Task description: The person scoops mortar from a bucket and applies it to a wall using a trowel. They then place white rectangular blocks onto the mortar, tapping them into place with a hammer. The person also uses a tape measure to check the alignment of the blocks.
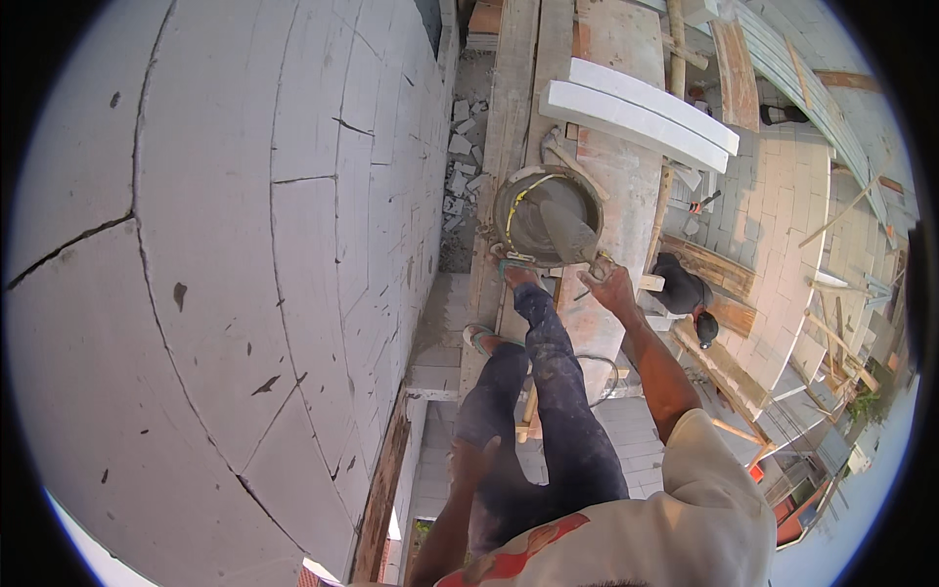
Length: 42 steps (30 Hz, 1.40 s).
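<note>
My right hand (609,285) is closed round the handle of a trowel at the near right rim of a round bucket (502,217). The trowel's broad grey blade (565,227) reaches into the bucket, against wet grey mortar (533,227). A yellow strip, perhaps the bucket's handle, curves along the left inside. My left hand (472,462) lies against my left thigh, fingers stretched out and holding nothing. The bucket stands on wooden planks just beyond my sandalled feet.
A tall wall of pale blocks (215,245) rises close on the left. Long white blocks (641,112) lie across the planks (626,186) ahead. Broken block pieces (460,181) fill the gap beside the wall. Lower down at right, another person (682,293) bends over near timber boards.
</note>
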### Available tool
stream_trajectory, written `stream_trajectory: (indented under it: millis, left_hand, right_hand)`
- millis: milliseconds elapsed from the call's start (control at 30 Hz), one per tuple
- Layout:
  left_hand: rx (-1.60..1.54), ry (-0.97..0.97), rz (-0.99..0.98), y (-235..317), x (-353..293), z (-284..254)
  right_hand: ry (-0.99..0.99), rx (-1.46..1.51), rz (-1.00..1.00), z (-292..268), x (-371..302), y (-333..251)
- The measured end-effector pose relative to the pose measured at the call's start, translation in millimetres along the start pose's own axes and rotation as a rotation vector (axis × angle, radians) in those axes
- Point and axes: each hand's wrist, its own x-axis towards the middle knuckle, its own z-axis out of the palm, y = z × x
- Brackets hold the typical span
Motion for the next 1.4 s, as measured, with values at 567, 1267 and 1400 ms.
stream_trajectory:
  millis: [567,1267,1400]
  left_hand:
    - [-0.398,0.197,0.683,-34,-31,-59]
    - [-0.726,0.773,0.612,-3,-29,44]
    - [-0.745,0.531,0.517,15,-40,15]
  right_hand:
    - [0.366,0.062,-0.919,-414,-56,-561]
    - [0.187,-0.089,-1.018,-565,78,-771]
    - [0.262,-0.064,-1.078,-585,75,-771]
